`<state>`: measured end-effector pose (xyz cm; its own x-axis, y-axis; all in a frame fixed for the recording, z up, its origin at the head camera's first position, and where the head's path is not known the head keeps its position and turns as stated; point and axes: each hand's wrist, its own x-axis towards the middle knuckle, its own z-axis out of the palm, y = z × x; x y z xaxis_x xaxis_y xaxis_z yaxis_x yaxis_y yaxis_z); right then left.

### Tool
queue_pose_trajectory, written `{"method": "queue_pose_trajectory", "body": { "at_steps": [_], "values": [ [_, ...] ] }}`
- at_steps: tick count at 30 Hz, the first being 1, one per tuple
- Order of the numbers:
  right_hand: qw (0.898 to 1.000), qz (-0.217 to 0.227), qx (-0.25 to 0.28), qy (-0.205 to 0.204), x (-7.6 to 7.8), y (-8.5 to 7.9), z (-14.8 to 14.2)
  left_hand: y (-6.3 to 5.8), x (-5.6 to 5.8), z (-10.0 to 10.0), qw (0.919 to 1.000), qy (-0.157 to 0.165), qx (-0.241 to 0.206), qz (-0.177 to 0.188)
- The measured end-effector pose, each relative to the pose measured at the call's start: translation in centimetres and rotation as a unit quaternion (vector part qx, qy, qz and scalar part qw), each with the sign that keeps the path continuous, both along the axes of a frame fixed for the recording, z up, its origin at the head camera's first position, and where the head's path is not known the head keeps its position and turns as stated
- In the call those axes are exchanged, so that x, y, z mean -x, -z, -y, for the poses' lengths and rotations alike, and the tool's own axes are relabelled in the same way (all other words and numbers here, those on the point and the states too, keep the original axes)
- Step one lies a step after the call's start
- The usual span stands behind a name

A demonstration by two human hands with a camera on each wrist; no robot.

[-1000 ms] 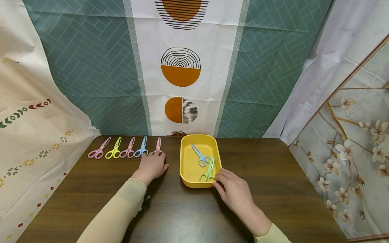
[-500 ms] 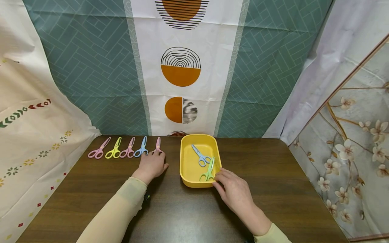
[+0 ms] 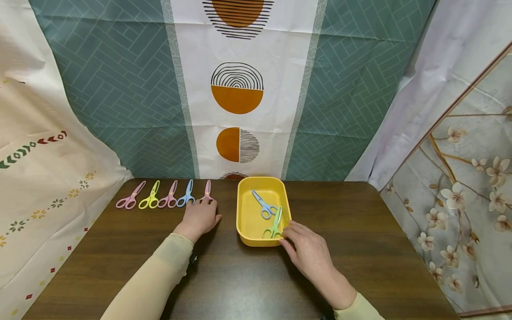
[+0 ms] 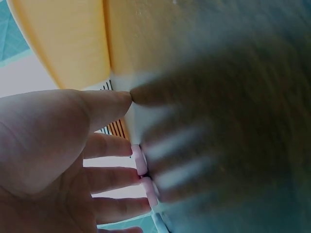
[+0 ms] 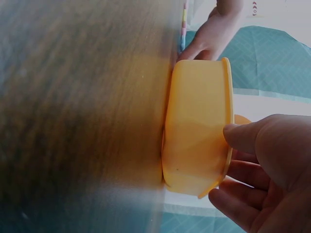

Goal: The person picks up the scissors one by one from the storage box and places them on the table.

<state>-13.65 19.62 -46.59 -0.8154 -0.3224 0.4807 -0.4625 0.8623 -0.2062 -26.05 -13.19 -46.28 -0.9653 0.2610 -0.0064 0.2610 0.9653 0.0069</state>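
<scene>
In the head view, my left hand (image 3: 198,218) lies over the handles of the rightmost pink scissors (image 3: 207,190), whose covered blade points to the back. The left wrist view shows nearly straight fingertips on the pink handle loops (image 4: 139,160), with the thumb apart and touching down by the table. My right hand (image 3: 310,250) holds the near right corner of a yellow plastic tray (image 3: 245,242), thumb at the rim on the near side and fingers along the right side. Inside the tray lie blue scissors (image 3: 265,207) and green scissors (image 3: 276,224).
Left of my left hand, a row continues with blue scissors (image 3: 186,195), pink scissors (image 3: 170,198), yellow scissors (image 3: 151,198) and more pink scissors (image 3: 130,198). Everything sits on a dark wooden table (image 3: 240,284). A patterned curtain (image 3: 248,102) hangs behind its back edge.
The pink scissors under my left hand have shifted very slightly left with the fingers. My right hand stays at the tray corner.
</scene>
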Motion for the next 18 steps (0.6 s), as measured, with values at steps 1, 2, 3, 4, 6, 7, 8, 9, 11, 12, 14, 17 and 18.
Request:
{"method": "queue_pose_trajectory", "body": {
  "at_steps": [1,2,3,4,6,7,8,9,11,12,14,17,18],
  "values": [
    [1.0,0.001,0.0,0.0,0.0,0.0,0.01,0.02,0.0,0.03,1.0,0.0,-0.001,0.0],
    [1.0,0.001,0.0,0.001,0.0,0.01,0.02,0.04,-0.01,0.03,1.0,0.001,-0.001,0.0],
    [1.0,0.002,-0.001,0.001,0.0,0.02,0.03,0.49,0.15,0.18,0.9999,0.004,-0.004,-0.012],
    [1.0,0.002,-0.001,0.001,0.01,0.01,0.02,0.4,0.09,0.13,0.9999,0.004,-0.003,-0.012],
    [1.0,0.003,0.0,0.002,0.0,0.03,0.0,0.37,0.05,0.13,0.9999,0.004,-0.003,-0.01],
    [1.0,0.004,0.0,0.002,-0.01,0.04,-0.01,0.38,0.08,0.1,1.0,0.003,-0.003,-0.009],
    [1.0,0.005,0.0,0.002,-0.02,0.04,-0.02,0.37,0.06,0.09,1.0,0.003,-0.002,-0.009],
    [1.0,0.006,0.0,0.002,-0.03,0.04,-0.02,0.36,0.05,0.09,1.0,0.003,-0.002,-0.008],
    [1.0,0.007,0.0,0.003,-0.04,0.03,-0.02,-0.06,-0.09,-0.04,1.0,0.0,0.002,0.004],
    [1.0,0.007,0.001,0.003,-0.05,0.02,-0.02,-0.05,-0.08,-0.03,1.0,0.001,0.003,0.004],
    [1.0,0.006,0.001,0.002,-0.04,0.01,-0.02,-0.08,-0.1,-0.03,1.0,0.001,0.004,0.003],
    [1.0,0.006,0.001,0.002,-0.04,0.02,-0.02,-0.13,-0.17,-0.02,1.0,0.001,0.003,0.0],
    [1.0,0.006,0.001,0.002,-0.05,0.03,-0.03,-0.17,-0.21,-0.03,1.0,0.001,0.004,-0.002]
  ]
}}
